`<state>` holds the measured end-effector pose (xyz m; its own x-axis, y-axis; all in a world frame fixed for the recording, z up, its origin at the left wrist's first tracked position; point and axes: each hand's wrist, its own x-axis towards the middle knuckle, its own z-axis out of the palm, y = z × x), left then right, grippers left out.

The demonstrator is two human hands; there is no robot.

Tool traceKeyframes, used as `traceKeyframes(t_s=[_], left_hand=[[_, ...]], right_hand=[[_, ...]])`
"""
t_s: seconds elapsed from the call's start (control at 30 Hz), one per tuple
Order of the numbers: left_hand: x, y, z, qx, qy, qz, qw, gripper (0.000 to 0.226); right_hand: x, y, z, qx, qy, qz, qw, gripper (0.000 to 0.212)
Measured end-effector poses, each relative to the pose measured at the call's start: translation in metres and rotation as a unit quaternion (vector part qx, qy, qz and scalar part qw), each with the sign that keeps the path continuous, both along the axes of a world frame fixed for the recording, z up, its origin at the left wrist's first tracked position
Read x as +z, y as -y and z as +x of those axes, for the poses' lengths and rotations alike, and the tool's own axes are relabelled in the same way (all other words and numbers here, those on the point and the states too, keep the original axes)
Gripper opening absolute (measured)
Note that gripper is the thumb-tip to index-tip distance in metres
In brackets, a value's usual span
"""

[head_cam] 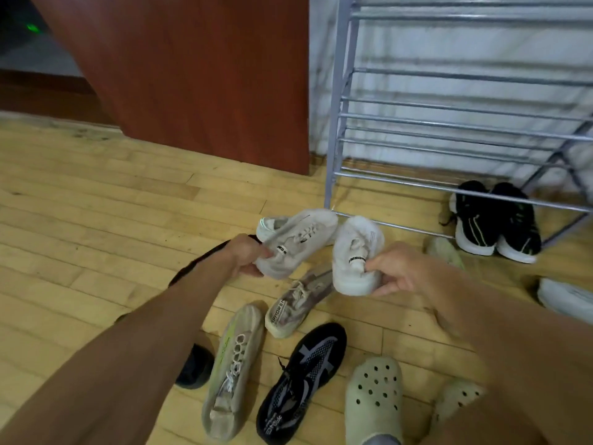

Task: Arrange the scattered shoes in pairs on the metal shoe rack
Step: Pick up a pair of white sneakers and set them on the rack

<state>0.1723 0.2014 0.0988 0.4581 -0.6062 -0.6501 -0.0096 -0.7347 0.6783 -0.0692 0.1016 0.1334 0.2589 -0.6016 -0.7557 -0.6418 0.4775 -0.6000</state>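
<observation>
My left hand (247, 256) grips the heel of a white sneaker (298, 240), lifted off the floor with its toe toward the rack. My right hand (398, 271) holds the matching white sneaker (354, 252) by its heel, close beside the first. Both hang just in front of the lower left corner of the grey metal shoe rack (449, 120). A black pair with white soles (495, 221) stands side by side on the rack's bottom tier at the right. The tiers above it hold nothing in view.
On the wooden floor below my hands lie a beige sneaker (296, 305), a cream and green sneaker (232, 369), a black and grey shoe (303, 382) and two pale clogs (373, 398). Another white shoe (566, 298) lies at the right. A reddish wooden panel (199, 75) stands left of the rack.
</observation>
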Motion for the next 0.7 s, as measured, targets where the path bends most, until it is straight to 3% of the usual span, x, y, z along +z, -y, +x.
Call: traceKeyframes(t_s=[0.2, 0.43, 0.7], left_hand=[[-0.014, 0.043, -0.07, 0.063, -0.123, -0.051, 0.989, 0.004], [-0.047, 0.111, -0.1, 0.111, -0.168, -0.088, 0.976, 0.026], [-0.093, 0.189, -0.091, 0.142, -0.167, -0.062, 0.974, 0.033]], right_hand=[[0.02, 0.024, -0.034, -0.065, -0.008, -0.031, 0.997, 0.034], [-0.031, 0.067, -0.042, -0.155, -0.023, -0.072, 0.985, 0.005], [-0.103, 0.137, -0.029, -0.18, -0.06, -0.136, 0.972, 0.016]])
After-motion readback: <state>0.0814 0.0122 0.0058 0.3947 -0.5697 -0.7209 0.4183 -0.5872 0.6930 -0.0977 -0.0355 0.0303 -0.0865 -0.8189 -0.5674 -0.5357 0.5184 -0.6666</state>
